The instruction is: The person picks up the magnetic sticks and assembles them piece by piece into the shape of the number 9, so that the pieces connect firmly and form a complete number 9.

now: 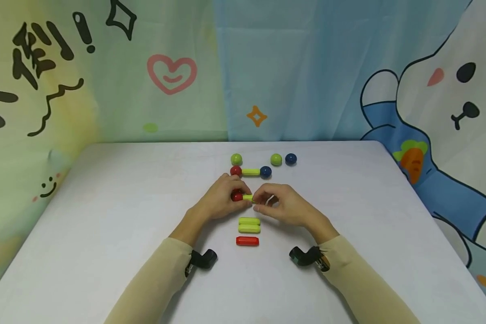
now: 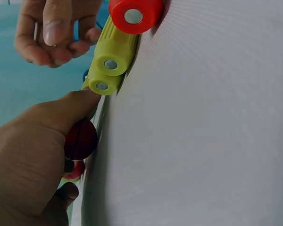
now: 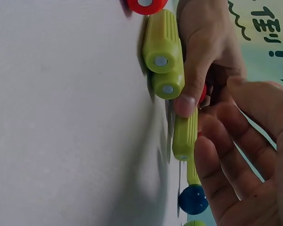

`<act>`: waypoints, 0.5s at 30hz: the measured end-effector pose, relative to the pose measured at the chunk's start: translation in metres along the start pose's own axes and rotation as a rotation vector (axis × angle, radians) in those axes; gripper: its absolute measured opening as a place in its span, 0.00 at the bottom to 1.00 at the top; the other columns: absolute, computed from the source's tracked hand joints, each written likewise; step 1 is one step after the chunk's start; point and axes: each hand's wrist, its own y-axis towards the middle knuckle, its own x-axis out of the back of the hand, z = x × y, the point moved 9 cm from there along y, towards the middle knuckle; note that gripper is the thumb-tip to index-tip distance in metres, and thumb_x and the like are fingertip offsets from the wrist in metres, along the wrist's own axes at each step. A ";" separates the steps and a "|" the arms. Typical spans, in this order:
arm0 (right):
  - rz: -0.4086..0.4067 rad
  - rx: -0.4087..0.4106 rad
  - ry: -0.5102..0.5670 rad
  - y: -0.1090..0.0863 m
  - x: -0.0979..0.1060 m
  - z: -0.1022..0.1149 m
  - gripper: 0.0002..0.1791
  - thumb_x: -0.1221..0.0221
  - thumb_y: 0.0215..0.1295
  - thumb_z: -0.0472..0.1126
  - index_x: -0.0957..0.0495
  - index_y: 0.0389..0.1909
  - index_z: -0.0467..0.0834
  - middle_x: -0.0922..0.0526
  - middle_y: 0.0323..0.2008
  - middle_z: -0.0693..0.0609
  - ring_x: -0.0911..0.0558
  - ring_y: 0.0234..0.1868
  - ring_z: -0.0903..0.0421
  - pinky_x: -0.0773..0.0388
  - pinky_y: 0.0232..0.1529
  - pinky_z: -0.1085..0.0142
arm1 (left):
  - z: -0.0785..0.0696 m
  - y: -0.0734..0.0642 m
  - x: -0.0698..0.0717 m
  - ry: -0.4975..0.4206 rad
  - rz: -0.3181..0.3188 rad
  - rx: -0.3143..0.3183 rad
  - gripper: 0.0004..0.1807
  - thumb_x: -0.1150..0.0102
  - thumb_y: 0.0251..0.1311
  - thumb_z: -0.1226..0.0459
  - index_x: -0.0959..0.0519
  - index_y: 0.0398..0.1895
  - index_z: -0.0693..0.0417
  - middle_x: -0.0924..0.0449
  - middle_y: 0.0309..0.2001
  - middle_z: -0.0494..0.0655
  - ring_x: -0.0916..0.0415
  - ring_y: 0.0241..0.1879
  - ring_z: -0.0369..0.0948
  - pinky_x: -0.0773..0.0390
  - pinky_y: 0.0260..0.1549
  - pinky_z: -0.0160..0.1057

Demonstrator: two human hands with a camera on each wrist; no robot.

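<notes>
My left hand (image 1: 220,198) holds a red ball (image 1: 236,196) joined to a yellow-green magnetic rod (image 3: 184,139), its thumb lying along the rod. Close to the rod's free end is my right hand (image 1: 285,204); its fingers are loosely bent and nothing shows between them. Nearer the front lie two yellow-green rods (image 1: 249,228) side by side, then a red rod (image 1: 247,241). Metal discs show in the rod ends in the left wrist view. Just behind the hands, a second yellow-green rod (image 1: 250,172) links a red ball (image 1: 236,170) and a dark blue ball (image 1: 265,172).
A green ball (image 1: 236,159) stands behind the linked piece. To its right are another green ball (image 1: 276,159) and a dark blue ball (image 1: 290,159). All lie on a white table (image 1: 105,216); a printed curtain (image 1: 291,67) hangs along its back edge.
</notes>
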 end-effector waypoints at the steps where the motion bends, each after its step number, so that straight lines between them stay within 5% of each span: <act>1: 0.010 0.000 0.008 0.000 -0.001 0.000 0.09 0.31 0.65 0.38 0.16 0.45 0.44 0.16 0.40 0.59 0.18 0.42 0.60 0.17 0.47 0.57 | 0.000 0.000 0.000 0.005 0.001 -0.001 0.12 0.26 0.59 0.54 0.14 0.44 0.44 0.17 0.46 0.38 0.30 0.46 0.41 0.28 0.45 0.39; 15: 0.114 0.086 -0.004 -0.003 -0.020 0.007 0.09 0.30 0.65 0.39 0.15 0.43 0.43 0.13 0.41 0.53 0.16 0.42 0.60 0.17 0.48 0.62 | -0.001 0.002 -0.003 0.017 0.033 0.015 0.14 0.27 0.61 0.54 0.11 0.49 0.42 0.19 0.44 0.38 0.31 0.46 0.40 0.29 0.43 0.38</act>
